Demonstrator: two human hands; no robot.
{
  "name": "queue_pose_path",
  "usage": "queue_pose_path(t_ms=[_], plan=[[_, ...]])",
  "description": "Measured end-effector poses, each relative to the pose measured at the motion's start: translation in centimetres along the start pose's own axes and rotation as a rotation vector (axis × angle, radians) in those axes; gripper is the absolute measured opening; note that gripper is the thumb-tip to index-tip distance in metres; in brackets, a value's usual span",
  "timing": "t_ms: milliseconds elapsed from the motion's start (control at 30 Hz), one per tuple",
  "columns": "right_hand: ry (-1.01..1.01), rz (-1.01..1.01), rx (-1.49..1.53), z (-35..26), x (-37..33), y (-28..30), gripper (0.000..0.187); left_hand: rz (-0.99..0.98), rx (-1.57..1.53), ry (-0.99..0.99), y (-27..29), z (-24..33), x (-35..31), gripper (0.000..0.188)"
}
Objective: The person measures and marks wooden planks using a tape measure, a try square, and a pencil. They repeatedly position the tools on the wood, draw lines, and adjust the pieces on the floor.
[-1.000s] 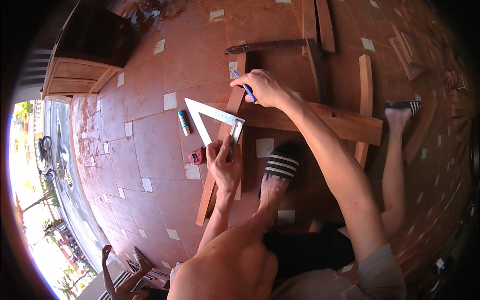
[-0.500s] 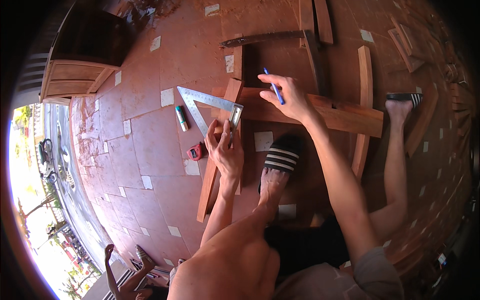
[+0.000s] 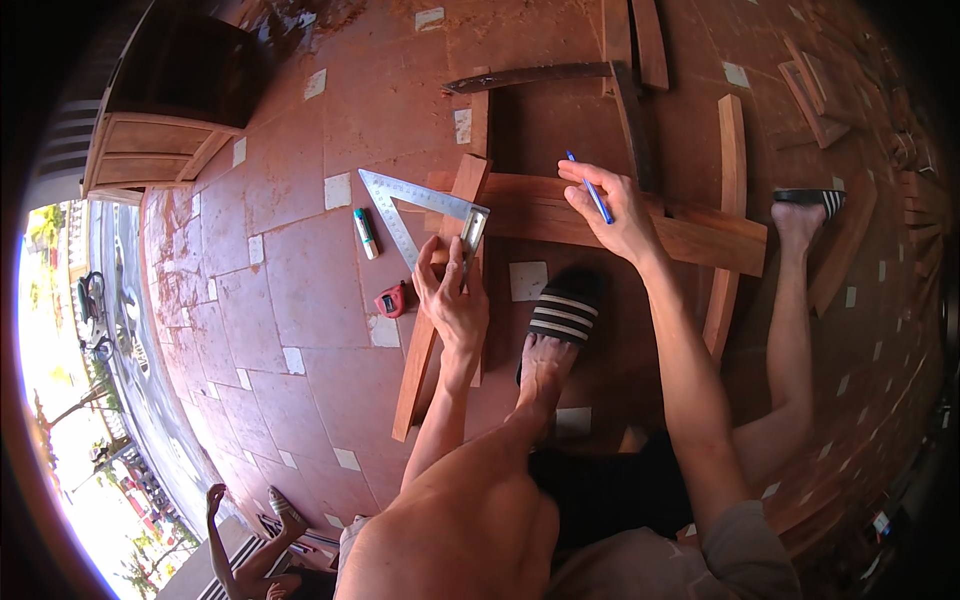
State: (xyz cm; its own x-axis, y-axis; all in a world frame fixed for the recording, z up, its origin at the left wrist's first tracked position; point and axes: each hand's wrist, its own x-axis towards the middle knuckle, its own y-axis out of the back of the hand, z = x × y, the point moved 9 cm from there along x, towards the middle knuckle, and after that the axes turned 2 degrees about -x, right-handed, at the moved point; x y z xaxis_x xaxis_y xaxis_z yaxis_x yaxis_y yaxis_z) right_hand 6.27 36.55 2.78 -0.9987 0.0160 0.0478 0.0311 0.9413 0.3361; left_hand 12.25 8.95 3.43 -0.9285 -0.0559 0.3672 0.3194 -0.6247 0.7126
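My left hand is closed on a metal triangle square, with its thick edge against a narrow wooden strip. Thumb and fingers press the square and strip together. The strip lies at a slant over other timber. My right hand pinches a blue pen above a wide wooden board, to the right of the square. Left of the strip lie a white marker with a green cap and a red tape measure.
An upright-grained wooden bar supports the board's right end. Dark curved timber lies beyond. A wooden cabinet stands at far left. My sandalled foot is between the strip and the bar. Another person's arm shows lower left.
My right hand has drawn back to the right and slightly nearer me, carrying the pen away from the square. My left hand and the square hold almost the same place.
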Motion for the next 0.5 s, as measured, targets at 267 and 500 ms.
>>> queue_pose_path(t_ms=[267,500], plan=[[-0.052,-0.047,0.243,-2.1,0.8,-2.8,0.049,-0.012,0.03,0.007,-0.2,-0.1,-0.2,0.041],[0.058,-0.095,0.063,-6.5,3.2,-6.4,0.027,-0.023,0.039,0.022,-0.2,-0.1,0.0,0.038]])
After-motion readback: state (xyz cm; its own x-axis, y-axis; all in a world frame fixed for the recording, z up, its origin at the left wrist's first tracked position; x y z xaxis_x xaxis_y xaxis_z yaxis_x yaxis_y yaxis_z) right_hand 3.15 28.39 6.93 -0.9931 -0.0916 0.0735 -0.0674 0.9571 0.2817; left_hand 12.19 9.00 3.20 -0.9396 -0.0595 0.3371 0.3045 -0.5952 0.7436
